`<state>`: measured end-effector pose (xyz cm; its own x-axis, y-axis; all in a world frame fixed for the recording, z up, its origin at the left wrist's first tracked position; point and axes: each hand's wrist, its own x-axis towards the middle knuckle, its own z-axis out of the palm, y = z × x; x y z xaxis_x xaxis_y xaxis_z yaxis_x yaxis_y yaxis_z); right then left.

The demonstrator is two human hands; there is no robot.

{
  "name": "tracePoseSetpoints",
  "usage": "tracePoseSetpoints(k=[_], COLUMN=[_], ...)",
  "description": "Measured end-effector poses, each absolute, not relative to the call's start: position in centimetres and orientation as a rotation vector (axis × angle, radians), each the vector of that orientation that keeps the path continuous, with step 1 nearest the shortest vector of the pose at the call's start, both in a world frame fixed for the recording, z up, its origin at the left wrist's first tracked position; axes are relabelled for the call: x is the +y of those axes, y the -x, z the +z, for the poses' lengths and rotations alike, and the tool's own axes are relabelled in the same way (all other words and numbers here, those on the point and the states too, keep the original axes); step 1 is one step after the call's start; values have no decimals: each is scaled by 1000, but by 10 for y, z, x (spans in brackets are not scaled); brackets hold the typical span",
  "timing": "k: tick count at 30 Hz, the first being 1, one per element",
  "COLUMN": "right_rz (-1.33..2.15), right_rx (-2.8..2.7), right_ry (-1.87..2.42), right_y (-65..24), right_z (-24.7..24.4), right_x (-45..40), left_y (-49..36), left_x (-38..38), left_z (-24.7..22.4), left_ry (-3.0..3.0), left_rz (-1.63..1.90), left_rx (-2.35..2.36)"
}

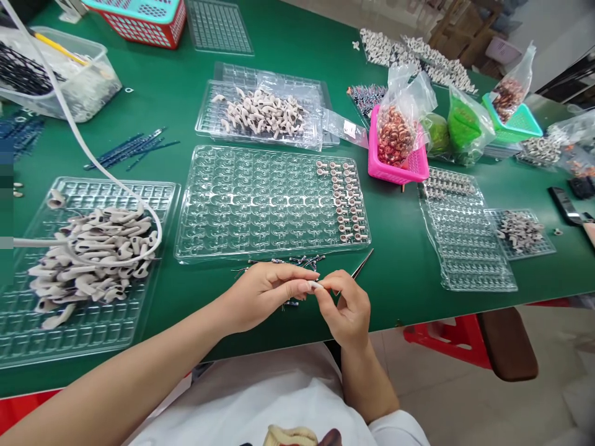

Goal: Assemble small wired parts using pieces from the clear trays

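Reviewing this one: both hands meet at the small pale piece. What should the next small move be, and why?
Probably a slight turn of the small pale piece: the left hand and right hand both pinch it, hiding much of its surface, so turning might expose more for checking.

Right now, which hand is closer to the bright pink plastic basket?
Right. The right hand is below and left of the pink basket in the picture; the left hand is farther left.

The person's white T-shirt [242, 399] bears a printed cream-and-brown motif [286, 436]; a short white sleeve [397, 428] shows right of the motif, bare forearms [158, 356] on either side, and a bare left hand [264, 294] and right hand [348, 310] above it.
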<state>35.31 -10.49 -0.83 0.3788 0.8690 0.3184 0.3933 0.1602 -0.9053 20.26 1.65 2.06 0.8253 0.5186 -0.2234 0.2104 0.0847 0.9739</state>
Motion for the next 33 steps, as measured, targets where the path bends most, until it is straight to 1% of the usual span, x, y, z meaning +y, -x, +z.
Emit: tracePoseSetpoints(k=[6,9,16,20,25,33], right_rz=[542,537,421,321,259,296], right_rx=[-1058,-1055,-1161,-1253,-1297,-1293], right_ry=[1528,1553,1548,1566,1604,1623], right_y=[-354,-354,-350,-348,-347,-348], right_z=[-7,-8,-10,-11,-10,-10], right_x=[-106,-107,-104,-103,-102,-102], left_y=[-199,-199,-202,-203,-201,-198], left_x=[18,15,6,5,6,12], left_z=[26,29,17,11,12,13], left_ry=[-1506,-1620,-2124,-2291,-2417,-2464], left_rz=[266,285,617,707,610,492], left_rx=[601,618,614,564,502,485])
